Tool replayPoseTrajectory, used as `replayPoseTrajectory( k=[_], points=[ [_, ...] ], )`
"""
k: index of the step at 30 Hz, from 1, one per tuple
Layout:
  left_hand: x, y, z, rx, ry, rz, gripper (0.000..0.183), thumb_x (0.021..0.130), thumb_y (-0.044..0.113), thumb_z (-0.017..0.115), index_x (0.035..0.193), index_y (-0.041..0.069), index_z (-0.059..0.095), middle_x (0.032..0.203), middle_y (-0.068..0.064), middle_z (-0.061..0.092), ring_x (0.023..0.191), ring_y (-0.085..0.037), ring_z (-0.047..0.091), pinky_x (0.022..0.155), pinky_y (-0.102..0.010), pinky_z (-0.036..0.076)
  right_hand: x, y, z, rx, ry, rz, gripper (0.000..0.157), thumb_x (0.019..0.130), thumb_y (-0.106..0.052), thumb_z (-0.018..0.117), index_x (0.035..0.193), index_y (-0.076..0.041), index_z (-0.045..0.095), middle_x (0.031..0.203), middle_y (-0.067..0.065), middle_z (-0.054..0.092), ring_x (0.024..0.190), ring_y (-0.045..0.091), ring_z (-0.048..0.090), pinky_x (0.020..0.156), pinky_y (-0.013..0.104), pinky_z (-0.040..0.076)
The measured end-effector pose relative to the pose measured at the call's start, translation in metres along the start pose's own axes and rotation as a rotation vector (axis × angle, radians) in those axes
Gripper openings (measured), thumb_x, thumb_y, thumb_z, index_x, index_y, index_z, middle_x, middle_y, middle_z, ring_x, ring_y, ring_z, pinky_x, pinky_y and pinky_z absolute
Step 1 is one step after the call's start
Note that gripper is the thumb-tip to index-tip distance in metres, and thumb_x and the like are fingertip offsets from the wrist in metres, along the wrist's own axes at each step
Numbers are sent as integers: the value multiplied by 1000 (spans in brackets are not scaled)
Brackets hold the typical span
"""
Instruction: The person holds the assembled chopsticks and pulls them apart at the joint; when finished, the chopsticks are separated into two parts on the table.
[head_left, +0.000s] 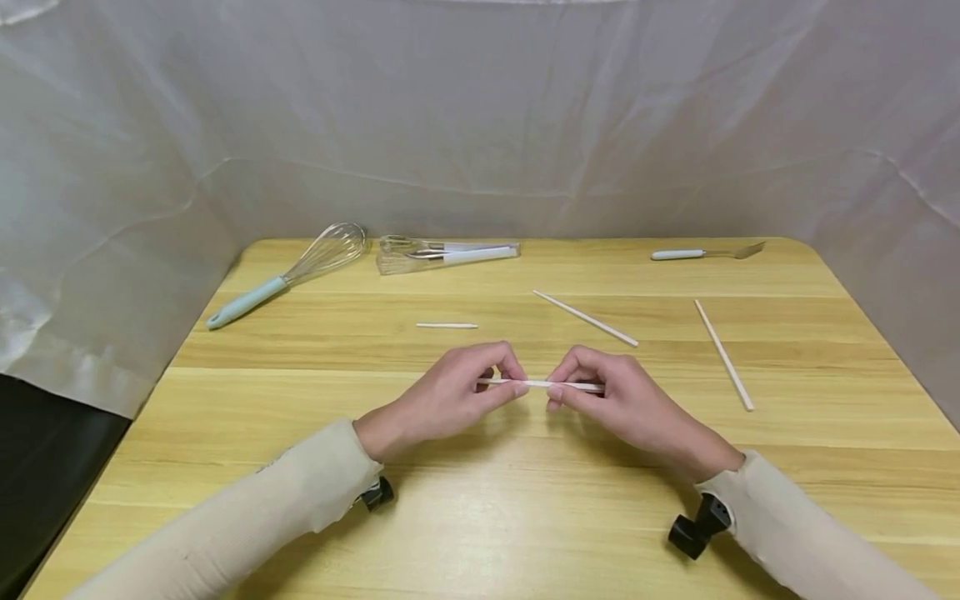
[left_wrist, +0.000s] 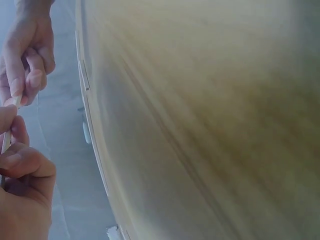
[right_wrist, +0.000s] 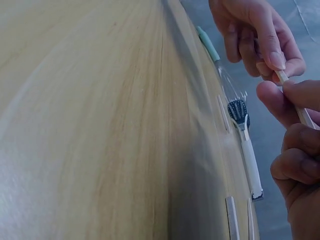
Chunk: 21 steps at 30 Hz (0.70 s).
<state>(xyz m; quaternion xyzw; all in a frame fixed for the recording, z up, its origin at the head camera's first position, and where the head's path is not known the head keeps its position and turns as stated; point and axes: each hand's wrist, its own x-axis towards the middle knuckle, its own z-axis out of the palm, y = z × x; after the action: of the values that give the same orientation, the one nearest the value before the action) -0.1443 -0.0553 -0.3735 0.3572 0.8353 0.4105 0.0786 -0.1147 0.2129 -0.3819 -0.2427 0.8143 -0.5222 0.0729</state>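
Left hand [head_left: 450, 392] and right hand [head_left: 626, 396] both pinch one slim white stick [head_left: 538, 383] — seemingly midway: short white rod [head_left: 447, 326] lies at their ten o'clock, long white rods [head_left: 585, 317] untouched at one and three.

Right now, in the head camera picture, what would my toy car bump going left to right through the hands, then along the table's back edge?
First drive: left hand, right hand, rightmost white stick. Back edge: whisk, white-handled tool, fork-like utensil. The held stick overlaps both hands, so I left it out.
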Motion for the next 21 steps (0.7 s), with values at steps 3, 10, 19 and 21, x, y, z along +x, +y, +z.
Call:
replayPoseTrajectory(
  k=[3,10,19,21],
  points=[
    [-1,0,0,-7,11,18,5,108,27,71,104,24,70,95,10,70,76,-10,55,68,-26,47,1,0,0,3,-16,-20,8,108,-12,70,105,-4,70,94,-2,82,97,14,79,91,23,60],
    [-2,-1,0,-7,21,42,5,107,24,71,103,23,70,93,10,68,73,-9,53,67,-26,45,2,-2,1,1,-26,-21,8,108,-11,69,106,-3,70,93,-3,82,97,13,79,92,23,60],
    [-2,-2,-1,-4,23,66,6,108,21,70,102,21,69,89,10,65,70,-8,49,65,-25,43,3,-3,0,-2,-38,-20,11,108,-13,70,105,-2,70,93,2,83,97,13,80,93,23,61],
    [-2,-1,-2,-7,23,64,6,108,20,70,102,21,69,87,10,63,69,-8,48,64,-25,42,3,-3,-1,1,-41,-19,11,108,-13,70,105,-3,70,93,4,83,96,13,80,93,23,60]
  ],
)
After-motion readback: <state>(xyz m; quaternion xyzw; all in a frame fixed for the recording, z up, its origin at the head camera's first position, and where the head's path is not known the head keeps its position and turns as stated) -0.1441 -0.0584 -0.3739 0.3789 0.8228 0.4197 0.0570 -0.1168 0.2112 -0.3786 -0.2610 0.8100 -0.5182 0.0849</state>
